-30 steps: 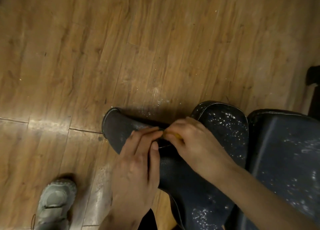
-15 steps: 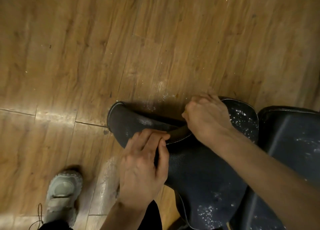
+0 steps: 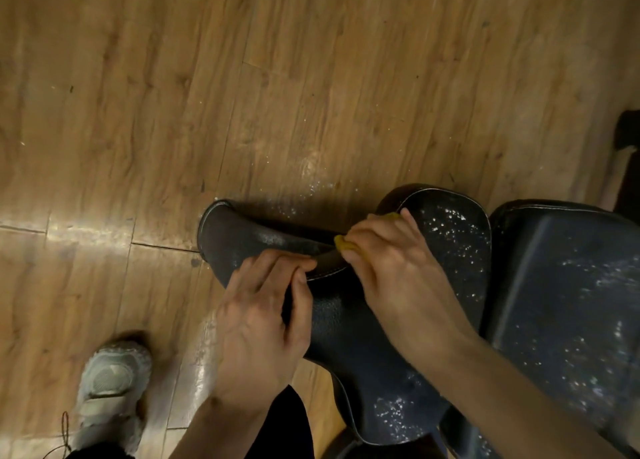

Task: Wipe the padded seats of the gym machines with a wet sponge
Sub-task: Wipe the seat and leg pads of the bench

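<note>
A black padded seat (image 3: 349, 334) with white stitching and foam specks fills the lower middle. Its front splits into two lobes, with a notch between them. My right hand (image 3: 388, 275) presses a yellow sponge (image 3: 343, 243) into that notch; only the sponge's edges show past my fingers. My left hand (image 3: 263, 316) grips the seat's stitched edge at the left lobe (image 3: 228, 237), fingers curled over the rim. A second black pad (image 3: 568, 303), wet and speckled, lies to the right.
Wooden plank floor (image 3: 242, 78) surrounds the seat, with white specks just beyond the notch. My grey shoe (image 3: 110, 386) stands at the lower left. A dark machine part (image 3: 628, 161) shows at the right edge.
My right hand with the sponge has slid back along the notch from the right lobe's far rim towards the seat's middle. My left hand has kept its grip on the seat edge.
</note>
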### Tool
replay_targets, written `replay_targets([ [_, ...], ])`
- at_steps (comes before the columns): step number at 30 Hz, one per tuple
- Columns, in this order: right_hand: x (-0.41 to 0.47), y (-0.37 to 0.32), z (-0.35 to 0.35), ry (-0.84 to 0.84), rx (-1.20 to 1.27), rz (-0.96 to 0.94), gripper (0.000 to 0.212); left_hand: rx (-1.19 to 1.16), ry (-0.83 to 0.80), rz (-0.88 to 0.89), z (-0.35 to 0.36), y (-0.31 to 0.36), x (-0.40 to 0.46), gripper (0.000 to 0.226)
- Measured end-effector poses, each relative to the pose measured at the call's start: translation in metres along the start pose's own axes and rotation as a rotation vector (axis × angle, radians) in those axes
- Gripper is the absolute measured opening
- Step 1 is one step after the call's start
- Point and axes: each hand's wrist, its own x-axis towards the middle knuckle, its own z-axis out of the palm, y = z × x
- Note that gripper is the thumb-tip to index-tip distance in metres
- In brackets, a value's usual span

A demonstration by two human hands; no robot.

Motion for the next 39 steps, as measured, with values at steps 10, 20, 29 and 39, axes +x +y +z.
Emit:
replay_targets([
  [10,0.002,0.014,0.018,0.281,0.118,0.045,0.025,0.259,-0.124,0.186,-0.004,0.015,0.01,0.023],
  [20,0.005,0.034,0.028,0.508,0.411,0.233,0.039,0.291,-0.099,0.165,0.005,0.019,0.008,0.023],
  [29,0.031,0.046,0.026,0.541,0.384,0.296,0.035,0.325,-0.073,0.171,0.006,0.019,0.009,0.025],
  [39,0.033,0.052,0.009,0.433,0.251,0.143,0.023,0.372,-0.09,0.173,0.004,0.022,0.01,0.022],
])
